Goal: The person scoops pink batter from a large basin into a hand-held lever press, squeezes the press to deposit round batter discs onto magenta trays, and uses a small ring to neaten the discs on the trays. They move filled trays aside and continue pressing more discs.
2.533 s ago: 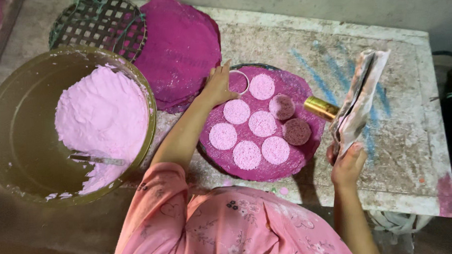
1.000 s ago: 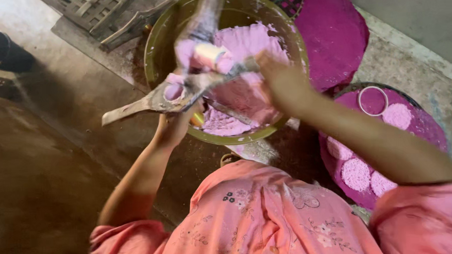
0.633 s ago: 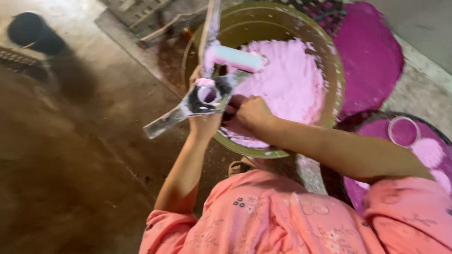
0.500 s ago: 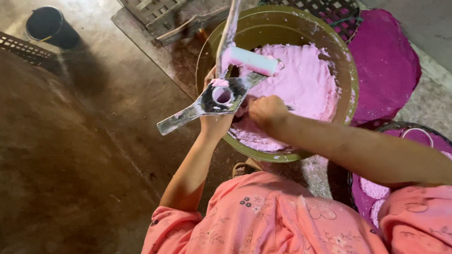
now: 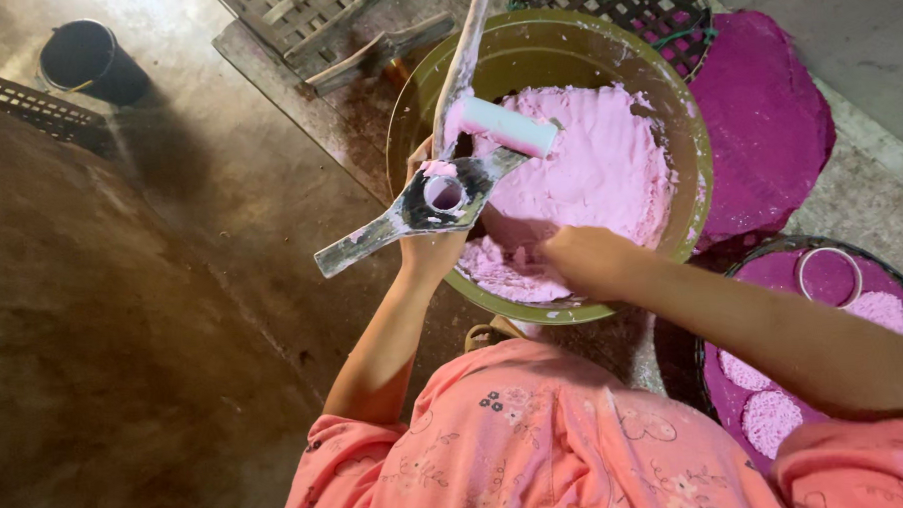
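At the far left a dark bucket (image 5: 93,60) stands on the bare brown floor (image 5: 124,326), just right of a strip of dark lattice (image 5: 26,99). Farther right, near the top, a woven bamboo tray (image 5: 303,19) lies with a wooden piece (image 5: 379,51) across it. The left hand (image 5: 429,247) is raised over the near left rim of a large olive-green basin (image 5: 666,106), and its fingers are closed around a flat paddle-shaped mould (image 5: 420,207) with a round hole in it; the handle of the mould points left and near, out over the floor. A white cylinder smeared with pink (image 5: 507,127) and a pale stick (image 5: 462,58) rise from the same grip, above the mould. The basin holds a heap of soft pink dough (image 5: 599,169). The right hand (image 5: 590,259) reaches into the near part of the basin with its fingers curled down into the dough, gathering a lump; how tightly it closes I cannot tell. Right of the basin lies a magenta cloth (image 5: 762,123) on a pale slab, with a dark mesh tray (image 5: 613,3) beyond it. At the near right a round tray (image 5: 737,414) lined in magenta carries flat pink discs (image 5: 772,418) and a metal ring (image 5: 831,276).
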